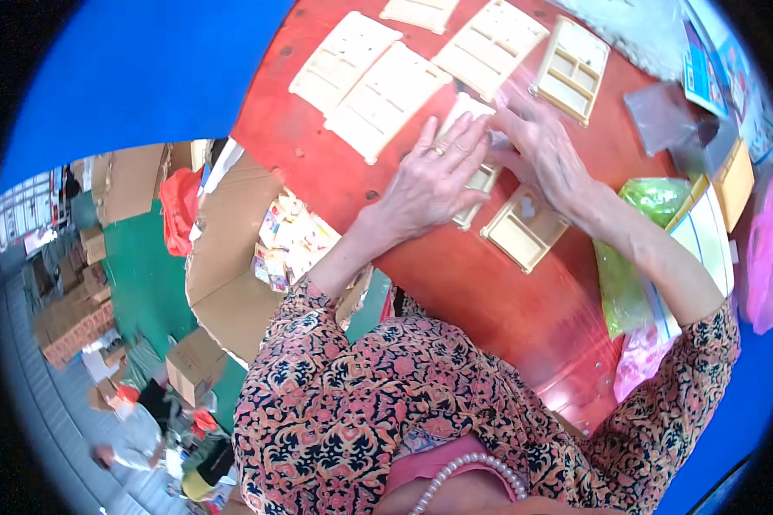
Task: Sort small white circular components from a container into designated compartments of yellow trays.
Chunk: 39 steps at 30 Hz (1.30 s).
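Observation:
My left hand [439,182] lies with fingers stretched out over a cream plastic compartment piece [481,184], covering much of it. A ring is on one of its fingers. Close beside it on the right, my right hand [548,153] has bent fingers near the far end of that piece. Its fingertips are blurred, and I cannot make out whether they grip anything. Just below my right wrist lies a smaller cream frame [524,236], partly covered by the hand. More cream compartment pieces [389,101] lie beyond my hands, one of them a divided frame [573,70] at the right.
The red tabletop [335,176] carries everything. An open cardboard box [223,249] with small printed packets [294,230] stands left of the table. Clear plastic [657,116], a green bag [624,287] and a pink bag [764,257] lie at the right. Another person [133,438] is at lower left.

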Available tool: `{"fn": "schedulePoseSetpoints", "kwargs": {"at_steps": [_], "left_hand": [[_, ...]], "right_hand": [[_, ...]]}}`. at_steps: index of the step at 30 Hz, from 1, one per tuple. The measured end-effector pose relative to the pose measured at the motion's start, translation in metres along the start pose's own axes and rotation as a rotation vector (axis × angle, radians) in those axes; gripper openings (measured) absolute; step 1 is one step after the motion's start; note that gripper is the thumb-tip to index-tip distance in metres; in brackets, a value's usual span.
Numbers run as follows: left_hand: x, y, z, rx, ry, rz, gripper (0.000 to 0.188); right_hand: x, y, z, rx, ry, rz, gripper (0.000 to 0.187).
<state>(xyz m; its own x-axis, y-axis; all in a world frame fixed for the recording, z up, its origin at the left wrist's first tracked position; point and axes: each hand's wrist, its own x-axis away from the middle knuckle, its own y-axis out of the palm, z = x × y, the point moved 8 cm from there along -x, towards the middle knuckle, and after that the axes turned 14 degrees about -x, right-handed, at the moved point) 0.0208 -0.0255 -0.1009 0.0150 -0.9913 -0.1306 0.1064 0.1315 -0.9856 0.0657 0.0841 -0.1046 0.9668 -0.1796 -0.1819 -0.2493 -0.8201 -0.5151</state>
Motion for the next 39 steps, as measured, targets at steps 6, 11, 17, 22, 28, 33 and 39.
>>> {"fn": "schedulePoseSetpoints", "kwargs": {"at_steps": [6, 11, 17, 22, 28, 33, 39], "left_hand": [[0.003, -0.021, -0.026, 0.073, -0.042, 0.005, 0.071], [0.006, -0.032, -0.082, -0.077, -0.255, -0.012, 0.074], [-0.002, -0.013, -0.095, -0.203, -0.23, -0.066, 0.081], [-0.004, -0.009, -0.091, -0.237, -0.217, -0.065, 0.084], [0.0, -0.007, -0.091, -0.205, -0.25, -0.123, 0.084], [-0.002, -0.03, -0.107, -0.078, -0.284, 0.001, 0.076], [0.003, -0.044, -0.154, -0.153, -0.379, 0.099, 0.064]], "right_hand": [[-0.006, -0.011, -0.006, -0.089, -0.05, -0.001, 0.03], [-0.025, -0.029, -0.015, 0.027, -0.079, 0.056, 0.022], [-0.068, 0.003, -0.036, 0.353, -0.275, -0.005, 0.032], [-0.078, 0.024, -0.037, 0.671, -0.295, -0.091, 0.035], [-0.081, 0.027, -0.039, 0.676, -0.294, -0.116, 0.036], [-0.082, 0.018, -0.027, 0.554, -0.235, -0.006, 0.036], [-0.1, 0.002, -0.041, 0.359, -0.319, 0.116, 0.029]]}}
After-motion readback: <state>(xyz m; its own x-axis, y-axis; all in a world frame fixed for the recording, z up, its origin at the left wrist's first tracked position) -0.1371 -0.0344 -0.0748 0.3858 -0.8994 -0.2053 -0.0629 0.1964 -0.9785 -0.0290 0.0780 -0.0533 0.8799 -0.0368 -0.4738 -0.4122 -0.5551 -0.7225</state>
